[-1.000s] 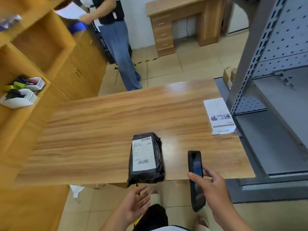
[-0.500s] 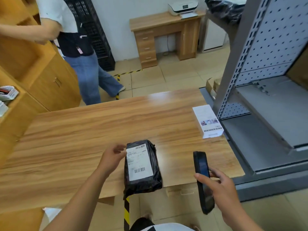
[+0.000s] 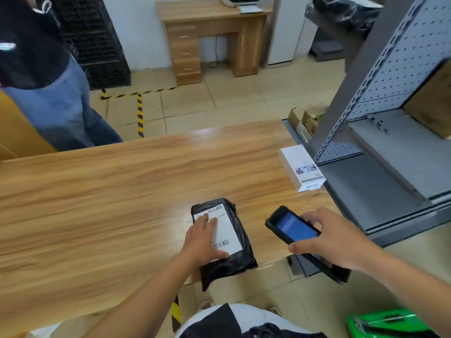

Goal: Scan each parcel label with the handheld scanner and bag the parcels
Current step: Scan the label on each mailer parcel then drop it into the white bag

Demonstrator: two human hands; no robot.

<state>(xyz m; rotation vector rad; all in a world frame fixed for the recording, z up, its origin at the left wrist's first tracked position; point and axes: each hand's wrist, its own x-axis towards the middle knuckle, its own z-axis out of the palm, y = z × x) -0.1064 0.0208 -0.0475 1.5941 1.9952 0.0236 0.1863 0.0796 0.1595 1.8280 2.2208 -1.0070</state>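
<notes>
A black plastic parcel [image 3: 240,254] with a white barcode label [image 3: 225,226] lies at the near edge of the wooden table [image 3: 109,191], its lower end hanging past the edge. My left hand [image 3: 203,237] lies flat on the label, fingers straight, covering its left side. My right hand [image 3: 334,240] grips the black handheld scanner [image 3: 290,226] from above, to the right of the parcel. The scanner's blue screen faces up and its top end points toward the parcel.
A white box [image 3: 301,168] lies at the table's right edge beside a grey metal shelving unit [image 3: 390,147]. A person in jeans [image 3: 56,106] stands beyond the far left of the table. A green item [image 3: 388,322] is at the bottom right. Hazard tape marks the floor.
My left hand moved from the parcel's left side onto its label. My right hand tilted the scanner from upright to nearly flat and brought it over the table edge, nearer the parcel.
</notes>
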